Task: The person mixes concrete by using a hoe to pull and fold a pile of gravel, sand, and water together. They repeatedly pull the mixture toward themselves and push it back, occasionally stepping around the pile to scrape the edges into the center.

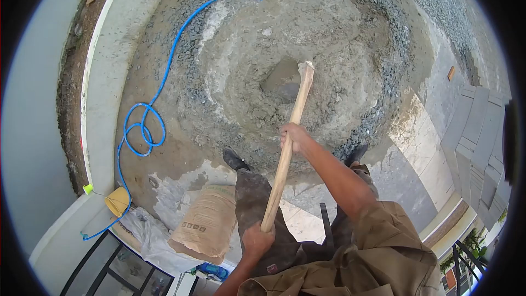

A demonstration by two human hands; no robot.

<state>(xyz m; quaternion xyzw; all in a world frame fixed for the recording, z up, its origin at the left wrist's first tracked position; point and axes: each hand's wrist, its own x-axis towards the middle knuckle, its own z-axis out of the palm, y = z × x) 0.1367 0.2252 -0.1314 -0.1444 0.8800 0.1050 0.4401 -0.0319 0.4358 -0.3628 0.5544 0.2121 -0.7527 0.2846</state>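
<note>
Both my hands grip the pale wooden handle of a hoe [285,159], which slants up and away from me. My left hand [258,240] is closed round its near end, close to my thigh. Further up the shaft, my right hand [295,136] is wrapped round it. The hoe's far end is in the middle of a wide round heap of wet grey concrete mix [345,82]. Its blade looks smeared with mix and is hard to tell from the wet hollow [280,79] around it.
A blue hose [171,57] curls along the left, its end on the mix. Gravel [438,0] rings the heap and spreads at upper right. A paper cement bag [205,222] and a yellow bucket [116,201] stand at lower left. Stacked grey panels [474,131] lie at right.
</note>
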